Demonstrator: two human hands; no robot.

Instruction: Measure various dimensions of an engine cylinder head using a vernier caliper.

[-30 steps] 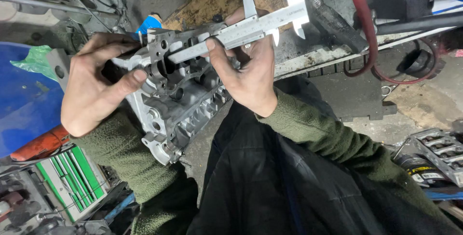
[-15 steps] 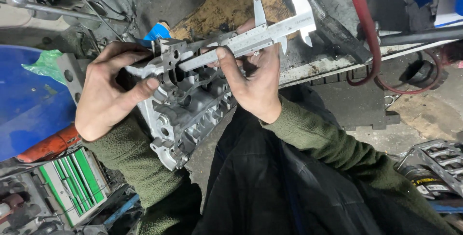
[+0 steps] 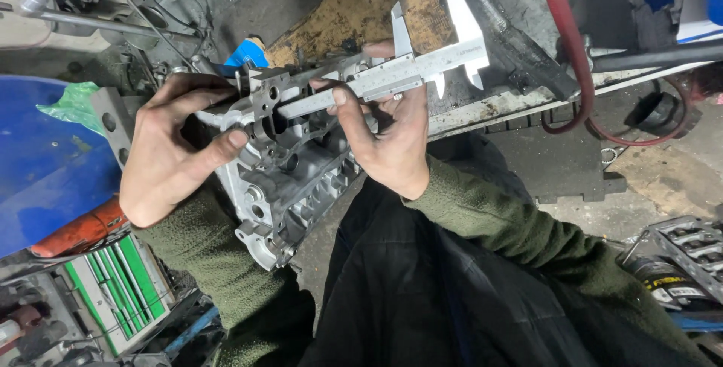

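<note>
Steadily braced on the lap, the grey cast engine casing (image 3: pixel 282 179) is gripped at its upper edge by the left hand (image 3: pixel 169 156), while the right hand (image 3: pixel 388 137) pinches the steel caliper (image 3: pixel 392 73), whose beam should sit square across the casing's top.

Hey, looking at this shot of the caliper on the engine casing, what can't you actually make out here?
Head view only:
- Caliper scale: markings too small to read.
- Caliper's far tip: hidden where it meets the casing, behind the left hand.
- Right hand palm side: turned away, so the grip under the beam is unseen.
- Casing's lower end: partly covered by the green sleeve.
- Green tool tray: cut off by the left edge.
</note>
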